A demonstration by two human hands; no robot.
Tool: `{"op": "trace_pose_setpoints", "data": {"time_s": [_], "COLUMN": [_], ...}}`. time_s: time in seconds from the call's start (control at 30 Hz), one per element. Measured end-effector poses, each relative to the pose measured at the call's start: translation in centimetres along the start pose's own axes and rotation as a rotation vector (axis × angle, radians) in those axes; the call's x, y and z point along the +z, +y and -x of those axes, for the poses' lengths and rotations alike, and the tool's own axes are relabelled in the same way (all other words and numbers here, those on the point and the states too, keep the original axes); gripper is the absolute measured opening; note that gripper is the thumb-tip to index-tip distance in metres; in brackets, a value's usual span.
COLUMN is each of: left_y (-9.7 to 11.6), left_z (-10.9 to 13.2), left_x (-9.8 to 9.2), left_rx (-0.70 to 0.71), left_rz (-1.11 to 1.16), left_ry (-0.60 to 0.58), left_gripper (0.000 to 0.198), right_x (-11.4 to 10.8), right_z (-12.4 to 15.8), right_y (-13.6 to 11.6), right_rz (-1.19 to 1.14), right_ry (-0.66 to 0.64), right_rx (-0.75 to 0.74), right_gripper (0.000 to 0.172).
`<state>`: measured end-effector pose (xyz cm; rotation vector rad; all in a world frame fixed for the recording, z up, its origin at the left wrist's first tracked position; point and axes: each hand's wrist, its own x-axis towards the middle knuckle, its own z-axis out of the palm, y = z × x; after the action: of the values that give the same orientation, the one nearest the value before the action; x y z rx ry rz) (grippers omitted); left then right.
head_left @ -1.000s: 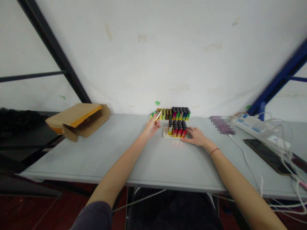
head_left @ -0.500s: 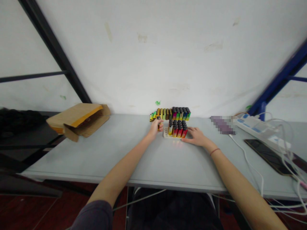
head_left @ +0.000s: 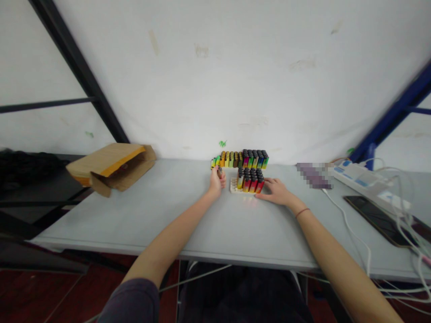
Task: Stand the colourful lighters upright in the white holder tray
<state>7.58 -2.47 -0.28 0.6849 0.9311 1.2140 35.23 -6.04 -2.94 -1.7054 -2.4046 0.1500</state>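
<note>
A white tray (head_left: pixel 235 190) on the grey table holds several upright lighters (head_left: pixel 249 183), red ones on the right and a yellow one on the left; its left end shows bare slots. My right hand (head_left: pixel 276 192) rests at the tray's right side with fingers spread. Left of the tray, my left hand (head_left: pixel 217 180) is closed around a dark-topped lighter (head_left: pixel 220 171). Behind stand rows of multicoloured lighters (head_left: pixel 256 159) and yellow ones (head_left: pixel 231 159), with green-yellow lighters (head_left: pixel 215 162) leaning at the left end.
An open cardboard box (head_left: pixel 111 166) lies at the left of the table (head_left: pixel 161 215). On the right are a black phone (head_left: pixel 377 218), a blurred purple object (head_left: pixel 314 176), a white power strip (head_left: pixel 367 181) and tangled white cables (head_left: pixel 348 225).
My left hand has moved slightly left, a little away from the tray, and its grip has turned with the lighter. My right hand has stayed beside the tray.
</note>
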Motion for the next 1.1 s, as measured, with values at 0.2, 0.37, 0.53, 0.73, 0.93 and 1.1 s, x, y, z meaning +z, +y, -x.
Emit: {"op": "trace_pose_setpoints", "data": {"time_s": [0.2,0.37,0.53,0.73,0.93,1.1], "left_y": [-0.1,0.1,0.3,0.3,0.4,1.4], "left_z": [-0.1,0.3,0.6,0.4,0.4,0.7], "left_x": [-0.1,0.2,0.5,0.4,0.6,0.9], "left_rx": [0.029,0.039,0.010,-0.003,0.042,0.304], "left_rz": [0.003,0.016,-0.008,-0.038,-0.125,-0.482], "left_ry": [0.010,0.021,0.029,0.063,-0.045,-0.297], "left_gripper": [0.061,0.062,0.061,0.057,0.058,0.037], "right_x": [-0.1,-0.3,-0.4,-0.5,-0.4,0.1], "right_z": [0.0,0.1,0.1,0.2,0.1,0.0], "right_y": [-0.1,-0.3,-0.4,-0.7,-0.6,-0.2], "right_rz": [-0.010,-0.002,0.008,0.012,0.007,0.004], "right_ry": [-0.008,-0.021,-0.025,-0.033,-0.024,0.011], "right_rx": [0.008,0.014,0.018,0.035,0.029,0.002], "right_gripper": [0.085,0.086,0.087,0.087,0.086,0.084]}}
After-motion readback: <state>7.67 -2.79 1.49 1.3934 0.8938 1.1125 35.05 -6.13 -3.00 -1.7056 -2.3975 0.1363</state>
